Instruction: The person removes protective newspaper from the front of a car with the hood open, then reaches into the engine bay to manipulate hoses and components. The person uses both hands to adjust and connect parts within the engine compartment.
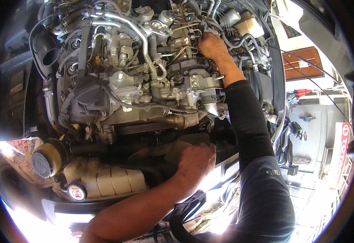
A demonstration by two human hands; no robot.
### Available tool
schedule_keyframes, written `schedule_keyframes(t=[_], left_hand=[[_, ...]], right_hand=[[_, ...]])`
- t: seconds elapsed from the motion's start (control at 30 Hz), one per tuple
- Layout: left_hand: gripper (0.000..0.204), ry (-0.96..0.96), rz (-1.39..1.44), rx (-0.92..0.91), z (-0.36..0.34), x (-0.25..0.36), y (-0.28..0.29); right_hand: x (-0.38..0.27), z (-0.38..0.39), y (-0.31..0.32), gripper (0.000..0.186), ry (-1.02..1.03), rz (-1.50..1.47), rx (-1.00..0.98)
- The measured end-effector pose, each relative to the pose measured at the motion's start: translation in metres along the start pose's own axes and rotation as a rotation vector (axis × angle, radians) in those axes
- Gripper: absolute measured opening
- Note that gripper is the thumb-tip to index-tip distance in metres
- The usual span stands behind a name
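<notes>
Engine [154, 85] in the open bay, filling the middle and upper part of the view. Across its top, a bent silver pipe [143, 44], running toward the near edge. Left of this, a round black cover [87, 90] and a black hose with an open mouth [46, 48]. Near the upper right, a cream fluid reservoir [250, 26] among hoses. In the way around the upper reach: thin metal lines and hoses, tightly packed; just below the wrist, a metal bracket [203, 82] with an upright stud.

Right hand [213, 46] down at the far right part of the engine, back uppermost, fingers curled inward among the lines. Fingertips hidden; cannot tell if clamped on anything. Arm nearly straight, in a black sleeve [248, 121], covering part of the bay's right side.

Left hand [197, 160] well apart from the right, over the dark gap before the engine. Loosely curled, knuckles up; fingertips in shadow, grip impossible to tell. Forearm bare, slanting up from the lower left, passing just beside a tan ribbed tank [108, 180]. Left of the tank, a yellowish container with a dark cap [43, 162].

Beyond the bay, at right: a brown panel [304, 64] and a red-and-white banner [341, 156].
</notes>
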State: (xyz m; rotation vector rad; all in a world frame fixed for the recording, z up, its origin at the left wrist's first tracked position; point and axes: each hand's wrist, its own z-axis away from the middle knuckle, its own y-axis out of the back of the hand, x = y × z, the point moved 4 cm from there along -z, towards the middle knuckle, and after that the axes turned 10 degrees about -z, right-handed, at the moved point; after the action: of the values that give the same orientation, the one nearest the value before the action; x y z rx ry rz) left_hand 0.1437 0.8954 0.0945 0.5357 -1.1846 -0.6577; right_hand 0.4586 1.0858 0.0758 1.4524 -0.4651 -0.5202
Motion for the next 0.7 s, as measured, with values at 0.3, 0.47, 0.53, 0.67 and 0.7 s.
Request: schedule_keyframes(t=[0.3, 0.47, 0.53, 0.67, 0.7], left_hand=[[0.031, -0.032, -0.069, 0.066, 0.002, 0.003, -0.006], [0.029, -0.039, -0.111, 0.146, 0.004, 0.003, -0.006], [0.028, -0.035, -0.105, 0.151, 0.005, 0.003, -0.005], [0.029, -0.030, -0.071, 0.114, 0.004, 0.002, -0.005], [0.030, -0.017, -0.083, 0.099, 0.004, 0.001, -0.005]], right_hand=[[-0.006, 0.002, 0.001, 0.038, 0.004, 0.009, 0.018], [-0.008, 0.007, 0.003, 0.037, 0.050, 0.029, 0.017], [-0.012, 0.008, 0.005, 0.037, 0.141, 0.068, 0.027], [-0.009, 0.006, 0.004, 0.035, 0.040, 0.058, -0.010], [-0.009, 0.004, 0.003, 0.035, 0.027, 0.061, -0.005]])
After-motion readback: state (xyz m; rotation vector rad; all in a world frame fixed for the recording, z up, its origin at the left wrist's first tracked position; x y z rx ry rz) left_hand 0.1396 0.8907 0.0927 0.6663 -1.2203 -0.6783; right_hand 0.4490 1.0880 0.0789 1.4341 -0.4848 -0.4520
